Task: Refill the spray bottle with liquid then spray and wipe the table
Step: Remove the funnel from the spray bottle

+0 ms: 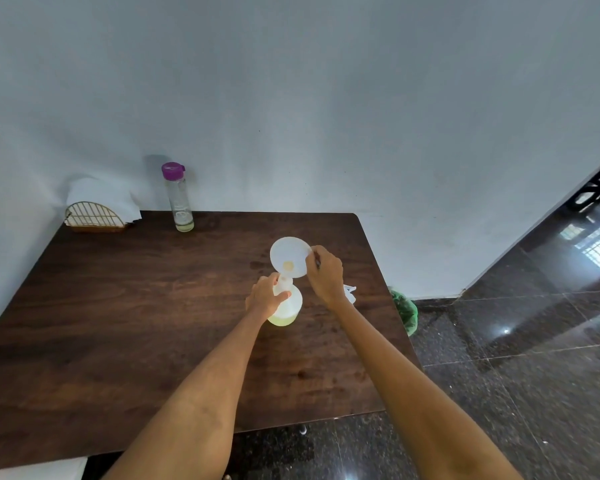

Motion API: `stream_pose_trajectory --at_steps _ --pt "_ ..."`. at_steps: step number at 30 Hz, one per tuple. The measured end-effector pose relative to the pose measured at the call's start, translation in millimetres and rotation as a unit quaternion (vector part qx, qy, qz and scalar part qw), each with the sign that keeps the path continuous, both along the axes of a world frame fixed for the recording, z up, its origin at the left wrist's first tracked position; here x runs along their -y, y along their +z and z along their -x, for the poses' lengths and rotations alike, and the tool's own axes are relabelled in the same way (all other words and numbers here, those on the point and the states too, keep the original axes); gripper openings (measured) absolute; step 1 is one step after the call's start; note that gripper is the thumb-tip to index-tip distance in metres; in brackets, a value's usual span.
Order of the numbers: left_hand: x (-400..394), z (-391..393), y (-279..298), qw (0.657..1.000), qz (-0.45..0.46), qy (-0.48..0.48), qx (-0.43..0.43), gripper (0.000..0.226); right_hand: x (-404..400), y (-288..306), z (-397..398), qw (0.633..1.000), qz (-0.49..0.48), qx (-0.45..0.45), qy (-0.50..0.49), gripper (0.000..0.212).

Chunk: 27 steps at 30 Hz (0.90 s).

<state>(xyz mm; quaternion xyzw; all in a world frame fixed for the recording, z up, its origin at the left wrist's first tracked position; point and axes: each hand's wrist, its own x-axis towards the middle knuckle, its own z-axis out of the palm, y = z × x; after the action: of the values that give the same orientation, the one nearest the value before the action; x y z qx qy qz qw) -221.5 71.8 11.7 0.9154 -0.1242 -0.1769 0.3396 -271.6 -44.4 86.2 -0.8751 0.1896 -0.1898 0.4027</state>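
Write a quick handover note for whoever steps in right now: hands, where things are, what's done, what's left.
Left hand: gripping the spray bottle at its neck, upright on the table.
Right hand: holding the white funnel by its rim, tilted at the bottle mouth.
Refill bottle, purple cap on, nearly empty, stands by the wall; napkin holder in the far left corner.
Spray head appears to lie behind the right wrist.
Done: yellowish liquid in the spray bottle.
Left: remove funnel, refit head, spray, wipe.

Left hand (266,295) grips neck of translucent spray bottle (286,308), upright on dark wooden table (118,306); yellow-green liquid in its base. Right hand (325,276) pinches rim of white funnel (289,256), tilted, spout at bottle mouth just above left-hand grip. Purple-capped bottle (179,197) well beyond.
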Motion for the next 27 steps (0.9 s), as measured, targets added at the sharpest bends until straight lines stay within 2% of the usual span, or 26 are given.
stream_pose_trajectory --at_steps 4,7,13,18,20,23,27 --pt "-17 2 2 0.999 0.020 0.021 -0.028 0.055 -8 7 -5 0.998 -0.050 -0.013 0.026 0.023" --pt "-52 -1 2 0.999 0.000 0.037 -0.027 0.037 -22 17 -21 0.996 -0.075 -0.021 0.045 0.023" --pt "-126 -40 5 0.995 -0.041 0.089 -0.023 0.019 -65 16 -65 0.995 -0.033 -0.034 0.085 0.011" --pt "-159 -93 -11 0.991 -0.046 0.125 -0.030 0.021 -92 -16 -127 0.992 -0.020 -0.087 0.094 0.011" --pt "-165 -114 -21 0.991 -0.051 0.124 -0.030 0.022 -96 -27 -156 0.989 0.014 -0.115 0.094 0.007" --pt "-172 -153 -35 0.991 -0.058 0.116 -0.030 0.022 -99 -35 -206 0.977 0.101 -0.153 0.113 0.015" --pt "-175 -206 -51 0.993 -0.071 0.096 -0.009 0.023 -101 -46 -266 0.934 0.256 -0.177 0.175 0.032"
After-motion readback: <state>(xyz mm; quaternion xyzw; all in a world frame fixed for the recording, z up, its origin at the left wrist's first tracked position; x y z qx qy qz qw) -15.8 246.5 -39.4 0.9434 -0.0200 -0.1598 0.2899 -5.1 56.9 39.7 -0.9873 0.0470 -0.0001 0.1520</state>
